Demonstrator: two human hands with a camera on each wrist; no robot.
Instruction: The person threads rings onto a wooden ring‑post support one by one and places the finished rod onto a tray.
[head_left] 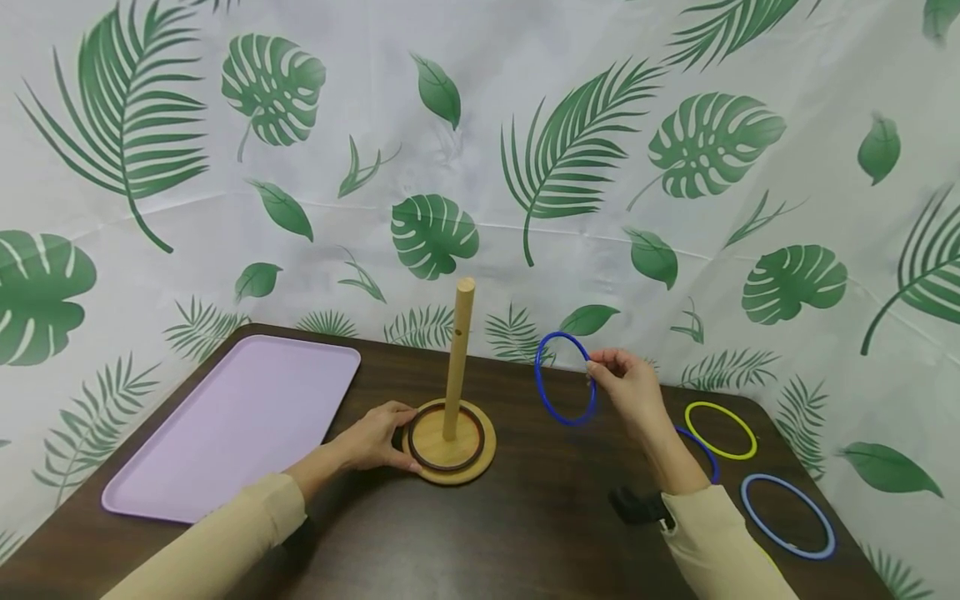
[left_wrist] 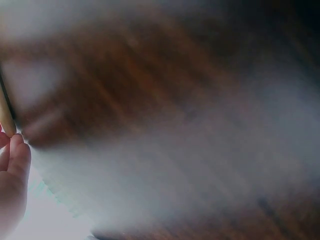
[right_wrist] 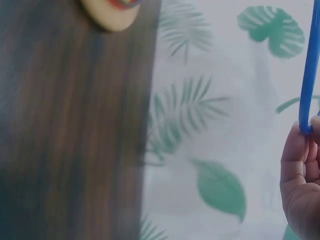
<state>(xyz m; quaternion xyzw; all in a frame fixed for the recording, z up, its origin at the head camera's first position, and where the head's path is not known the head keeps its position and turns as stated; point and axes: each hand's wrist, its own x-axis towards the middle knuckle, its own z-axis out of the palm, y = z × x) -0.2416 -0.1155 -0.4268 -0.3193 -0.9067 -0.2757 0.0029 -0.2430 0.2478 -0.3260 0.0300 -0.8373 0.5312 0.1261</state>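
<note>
A wooden ring toss stand (head_left: 459, 358) with an upright peg and a round base (head_left: 442, 477) is on the table. A dark ring (head_left: 483, 433) lies flat on the base around the peg. My left hand (head_left: 378, 437) holds the base's left edge between thumb and fingers; in the left wrist view the fingers (left_wrist: 19, 155) meet the base's rim. To the right of the peg, my right hand (head_left: 630, 387) pinches a blue ring (head_left: 539, 379) by its right side, raised above the table. The right wrist view shows part of that blue ring between thumb and fingers (right_wrist: 295, 155).
A lilac tray (head_left: 247, 417) lies at the table's left. At the right lie a yellow ring (head_left: 723, 406), a light blue ring (head_left: 787, 548) and another blue ring (head_left: 705, 450), partly behind my right forearm. A leaf-patterned curtain (head_left: 480, 167) hangs along the table's far edge.
</note>
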